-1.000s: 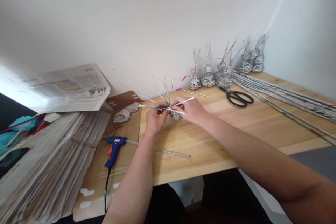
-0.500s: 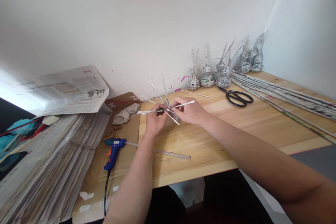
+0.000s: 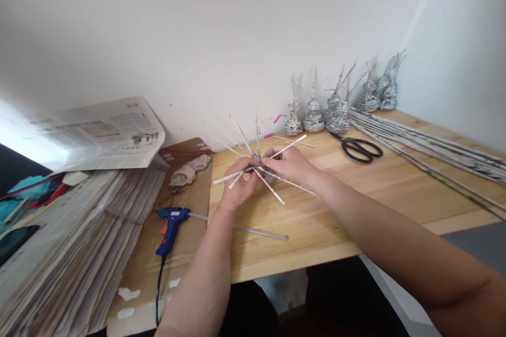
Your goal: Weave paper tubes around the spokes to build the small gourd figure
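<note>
Between my hands, over the wooden table, is a piece woven from rolled newspaper strips (image 3: 273, 189), its loose ends fanning out in several directions. Its body is mostly hidden by my fingers. My left hand (image 3: 240, 181) is closed on the left side of the weave, with strip ends jutting out past it. My right hand (image 3: 288, 162) pinches a strip close to the centre, and the strip's white end points up to the right. Another strip passes under the right hand toward the wrist.
Several woven newspaper gourds (image 3: 314, 116) stand along the wall. Black-handled scissors (image 3: 361, 149) and long paper rolls (image 3: 427, 139) lie to the right. A blue glue gun (image 3: 171, 229) rests on cardboard (image 3: 138, 268), beside a newspaper stack (image 3: 90, 237). A glue stick (image 3: 261, 233) lies in front.
The strips have turned and spread wider, with one now crossing under my right hand. The strip end at my right hand has swung upward. Both hands keep hold of the weave.
</note>
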### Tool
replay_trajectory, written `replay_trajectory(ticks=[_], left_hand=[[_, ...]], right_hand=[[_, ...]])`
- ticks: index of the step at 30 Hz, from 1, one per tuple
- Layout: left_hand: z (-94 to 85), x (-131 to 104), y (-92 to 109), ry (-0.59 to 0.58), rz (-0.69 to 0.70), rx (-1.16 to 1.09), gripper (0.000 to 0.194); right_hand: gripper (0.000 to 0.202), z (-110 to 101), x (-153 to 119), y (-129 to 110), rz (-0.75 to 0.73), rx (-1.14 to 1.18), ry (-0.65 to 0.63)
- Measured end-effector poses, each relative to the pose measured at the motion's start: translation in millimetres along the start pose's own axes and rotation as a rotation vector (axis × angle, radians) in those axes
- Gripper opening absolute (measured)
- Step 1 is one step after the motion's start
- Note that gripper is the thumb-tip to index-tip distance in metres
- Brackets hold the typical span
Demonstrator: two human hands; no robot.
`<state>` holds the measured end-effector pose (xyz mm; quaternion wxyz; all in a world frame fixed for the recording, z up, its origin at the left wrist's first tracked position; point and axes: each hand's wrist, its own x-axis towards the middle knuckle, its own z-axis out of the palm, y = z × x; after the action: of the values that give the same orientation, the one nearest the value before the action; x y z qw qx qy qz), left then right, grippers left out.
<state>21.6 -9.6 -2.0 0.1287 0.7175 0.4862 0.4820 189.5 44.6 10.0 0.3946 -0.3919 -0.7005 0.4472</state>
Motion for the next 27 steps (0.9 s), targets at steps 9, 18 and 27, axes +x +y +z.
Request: replay_trajectory(ticks=[9, 18, 27], left_hand=[[0.7, 0, 6, -0.019, 0.016, 0.063, 0.004], [2.9, -1, 3, 0.016, 0.014, 0.045, 0.005], [1.8, -1, 2, -0.003, -0.013, 0.019, 0.004]], right_hand=[[0.007, 10, 5, 13, 0.076, 0.251, 0.059], [0.009, 11, 4, 3, 0.177, 0.512, -0.005], [0.011, 2, 5, 10, -0.075, 0.239, -0.04]])
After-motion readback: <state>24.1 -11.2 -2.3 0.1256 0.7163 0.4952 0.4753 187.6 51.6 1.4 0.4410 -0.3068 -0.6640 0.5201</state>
